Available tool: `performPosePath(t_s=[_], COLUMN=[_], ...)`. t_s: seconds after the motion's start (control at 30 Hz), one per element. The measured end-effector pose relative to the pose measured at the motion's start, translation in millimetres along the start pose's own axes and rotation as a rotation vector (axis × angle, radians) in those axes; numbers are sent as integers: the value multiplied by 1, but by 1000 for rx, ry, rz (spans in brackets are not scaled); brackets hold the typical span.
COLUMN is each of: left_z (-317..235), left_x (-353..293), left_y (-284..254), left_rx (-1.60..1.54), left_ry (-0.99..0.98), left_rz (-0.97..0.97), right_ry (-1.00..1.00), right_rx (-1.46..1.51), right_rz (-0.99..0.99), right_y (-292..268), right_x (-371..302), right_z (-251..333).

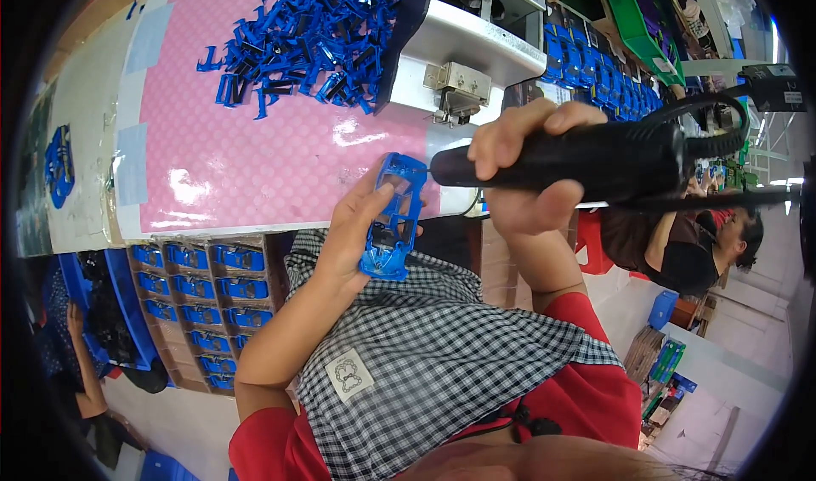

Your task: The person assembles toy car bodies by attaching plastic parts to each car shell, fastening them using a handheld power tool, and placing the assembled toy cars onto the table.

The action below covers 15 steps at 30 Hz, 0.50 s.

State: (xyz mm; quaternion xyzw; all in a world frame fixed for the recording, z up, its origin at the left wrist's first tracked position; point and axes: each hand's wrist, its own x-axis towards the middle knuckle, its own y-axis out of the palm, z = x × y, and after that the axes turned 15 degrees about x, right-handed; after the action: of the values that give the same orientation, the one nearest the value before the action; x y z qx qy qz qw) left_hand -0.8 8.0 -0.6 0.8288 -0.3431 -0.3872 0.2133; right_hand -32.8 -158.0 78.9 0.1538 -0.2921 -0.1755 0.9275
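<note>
My left hand (347, 230) grips a translucent blue plastic housing (384, 263) by its side, thumb on its face, just off the table's front edge. The housing is held upright and has open windows. In my right hand (520, 211) is a black corded electric screwdriver (616, 162), fingers wrapped round its body, lying almost level. Its tapered nose points left at the housing's upper right edge. Whether the bit touches the housing I cannot tell.
A heap of small blue parts (314, 48) lies on the pink mat (280, 166), beside a metal machine (476, 43). Blue units (595, 73) line up behind. A divided box (183, 315) of blue units stands below left. A co-worker (693, 247) sits at the right.
</note>
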Motion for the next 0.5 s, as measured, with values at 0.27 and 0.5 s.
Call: performPosePath(t_s=[0.27,0.5], left_z=[-3,0], left_x=[-1,-1], left_y=[2,1], left_rx=[12,-19], left_ry=[5,-2], left_rz=[39,13], right_ry=[64,67], right_rx=[-55,-42], right_rz=[74,34], right_y=[-4,-4], right_x=[-14,-15], right_z=[-7,-11])
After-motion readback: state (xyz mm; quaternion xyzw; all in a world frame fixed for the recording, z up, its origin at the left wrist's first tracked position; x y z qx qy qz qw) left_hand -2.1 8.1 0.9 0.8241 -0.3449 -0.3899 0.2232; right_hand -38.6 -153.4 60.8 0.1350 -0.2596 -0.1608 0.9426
